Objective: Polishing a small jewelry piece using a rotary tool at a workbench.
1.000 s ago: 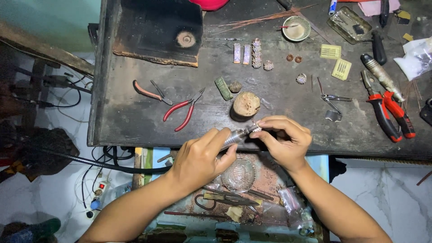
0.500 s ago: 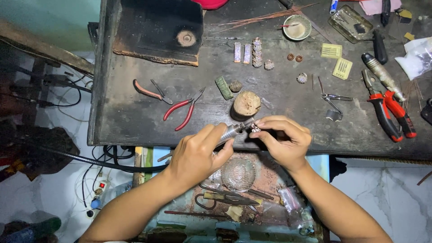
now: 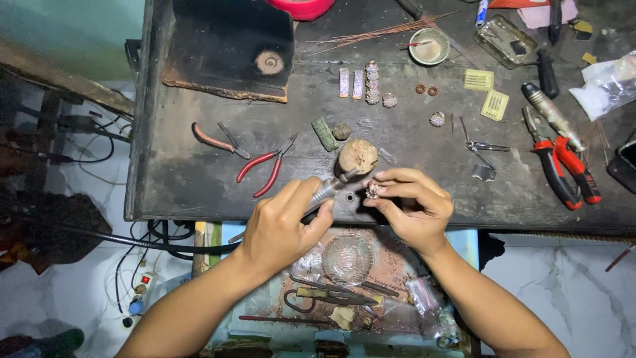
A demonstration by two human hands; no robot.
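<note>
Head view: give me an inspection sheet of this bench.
Surface: dark, worn bench, dusty.
Job's things: metal handpiece in left hand; small silver piece pinched in right hand, tool tip beside it.
Clutter: red pliers, red cutters, round stub, small bowl, yellow cards.
Grippers: both hands closed on their items.
Cables: black cables hang under bench's left edge.
Surroundings: open drawer of scraps below; marble floor.

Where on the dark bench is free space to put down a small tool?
Bare bench lies below the small red-handled pliers, left of the left hand. Another patch is right of the right hand, before the big red pliers. The top right is crowded.
</note>
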